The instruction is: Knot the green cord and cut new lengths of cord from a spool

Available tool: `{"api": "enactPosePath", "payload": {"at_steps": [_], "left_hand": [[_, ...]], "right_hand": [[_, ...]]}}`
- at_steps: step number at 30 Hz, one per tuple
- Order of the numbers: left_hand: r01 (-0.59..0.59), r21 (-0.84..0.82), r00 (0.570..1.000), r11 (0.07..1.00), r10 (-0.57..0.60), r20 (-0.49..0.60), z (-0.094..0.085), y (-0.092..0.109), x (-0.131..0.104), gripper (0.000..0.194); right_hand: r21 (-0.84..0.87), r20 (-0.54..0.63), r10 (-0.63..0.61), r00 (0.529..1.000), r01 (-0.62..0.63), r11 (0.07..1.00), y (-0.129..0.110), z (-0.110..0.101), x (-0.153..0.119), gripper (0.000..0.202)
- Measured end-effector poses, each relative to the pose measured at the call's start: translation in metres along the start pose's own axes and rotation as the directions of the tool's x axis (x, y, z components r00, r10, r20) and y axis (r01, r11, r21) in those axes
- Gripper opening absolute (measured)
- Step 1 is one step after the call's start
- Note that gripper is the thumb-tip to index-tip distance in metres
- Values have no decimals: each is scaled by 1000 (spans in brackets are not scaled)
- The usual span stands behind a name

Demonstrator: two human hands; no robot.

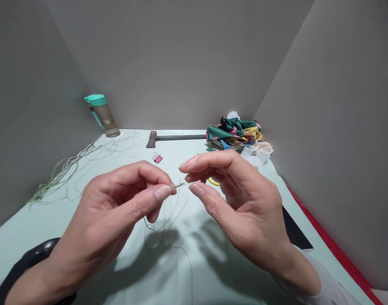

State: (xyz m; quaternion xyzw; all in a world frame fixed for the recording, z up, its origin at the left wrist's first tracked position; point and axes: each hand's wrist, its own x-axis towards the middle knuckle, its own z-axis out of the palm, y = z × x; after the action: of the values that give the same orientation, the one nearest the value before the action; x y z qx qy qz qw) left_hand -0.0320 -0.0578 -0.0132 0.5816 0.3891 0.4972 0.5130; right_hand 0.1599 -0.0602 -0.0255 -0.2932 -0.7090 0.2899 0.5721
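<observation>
My left hand is closed in a pinch, thumb against index finger, on thin green thread. Short ends stick out past the fingertips toward the right. Long loose strands hang below and curl over the white tabletop. My right hand hovers just beside these ends, thumb and fingers curved and slightly apart. A fine pale line shows in the gap between its fingertips; whether it touches them I cannot tell. A yellow ring-like piece shows partly behind the right hand.
A bundle of green threads lies at left. Farther back are a teal-lidded bottle, an axe and a pink binder clip. Patterned cloth and white cups lie at back right. A black flat item is at right. Grey walls enclose the table.
</observation>
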Motion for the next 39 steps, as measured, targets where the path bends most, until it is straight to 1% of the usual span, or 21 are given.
{"api": "enactPosePath", "payload": {"at_steps": [3, 5, 8, 13, 16, 18, 23, 28, 31, 34, 39], "left_hand": [[52, -57, 998, 997, -53, -15, 4, 0, 6, 19], [47, -58, 998, 997, -49, -25, 6, 0, 10, 20], [9, -28, 999, 1000, -10, -46, 6, -1, 12, 20], [-72, 97, 994, 993, 79, -76, -3, -8, 4, 15], [-118, 185, 990, 976, 131, -60, -9, -13, -2, 12], [-132, 206, 989, 969, 144, -43, -10, -15, -4, 13], [-122, 160, 989, 979, 134, -65, -6, -14, -1, 13], [-113, 105, 990, 988, 122, -77, -3, -9, 9, 17], [-107, 87, 991, 990, 113, -69, -3, -9, 11, 18], [-103, 92, 992, 990, 109, -63, -5, -11, 7, 16], [-111, 153, 991, 982, 120, -55, -7, -14, -1, 6]], "right_hand": [[21, 2, 23, 1000, -23, 1000, -1, -2, 0, 15], [38, 3, 46, 999, -46, 998, -3, -3, 1, 14], [37, -20, 40, 999, -39, 999, -7, -4, 1, 9], [14, -51, 22, 998, -22, 1000, -8, -2, 2, 12], [46, -55, -9, 998, 12, 999, -6, 1, 2, 10], [48, -47, -45, 998, 47, 998, -5, 2, 1, 6], [-25, -10, -93, 996, 92, 995, -3, 3, 2, 9], [6, 9, -139, 990, 139, 990, -1, 5, 4, 7], [-14, -12, -121, 993, 121, 993, 0, 6, 4, 7], [-30, -25, -114, 993, 113, 993, 1, 7, 3, 7], [-21, -36, -93, 995, 92, 996, 0, 8, 2, 6]]}}
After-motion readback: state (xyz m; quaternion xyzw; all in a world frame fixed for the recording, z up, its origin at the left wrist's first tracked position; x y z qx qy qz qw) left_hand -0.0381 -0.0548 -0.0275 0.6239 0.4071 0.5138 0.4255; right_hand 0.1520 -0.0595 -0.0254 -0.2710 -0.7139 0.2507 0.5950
